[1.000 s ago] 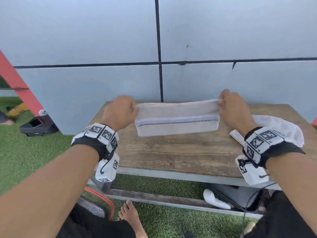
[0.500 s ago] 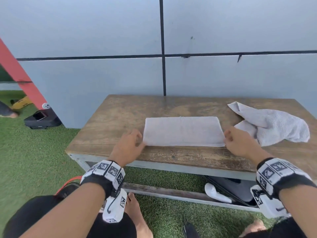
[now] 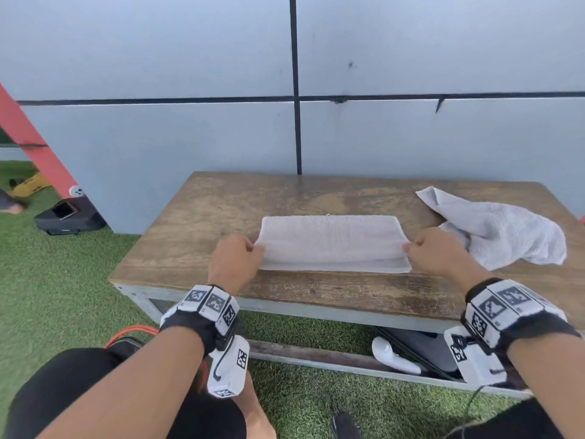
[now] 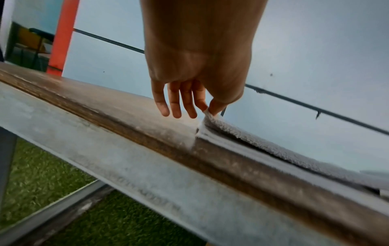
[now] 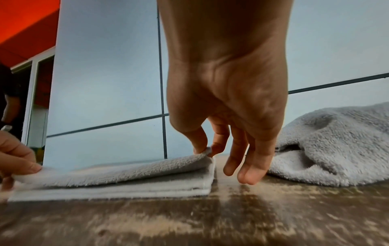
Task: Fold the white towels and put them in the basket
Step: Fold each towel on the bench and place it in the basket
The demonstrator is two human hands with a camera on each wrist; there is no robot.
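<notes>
A folded white towel (image 3: 332,242) lies flat in the middle of the wooden table (image 3: 202,217). My left hand (image 3: 235,259) pinches the top layer at its left edge; in the left wrist view thumb and forefinger hold the towel's corner (image 4: 208,113) slightly raised. At the right edge my right hand (image 3: 435,251) pinches the top layer, which the right wrist view shows lifted off the layers (image 5: 130,188) beneath, between thumb and forefinger (image 5: 206,149). A second white towel (image 3: 503,232) lies crumpled at the table's right end. No basket is in view.
A grey panelled wall (image 3: 411,137) stands directly behind the table. Under the table sit a white object (image 3: 392,356) and a dark case (image 3: 424,346). Green turf (image 3: 53,280) surrounds it. A red beam (image 3: 34,144) and a black box (image 3: 68,217) are at far left.
The towel, held up stretched in the air a second ago, now lies on the table. Both hands have moved to its side edges and pinch the top layer.
</notes>
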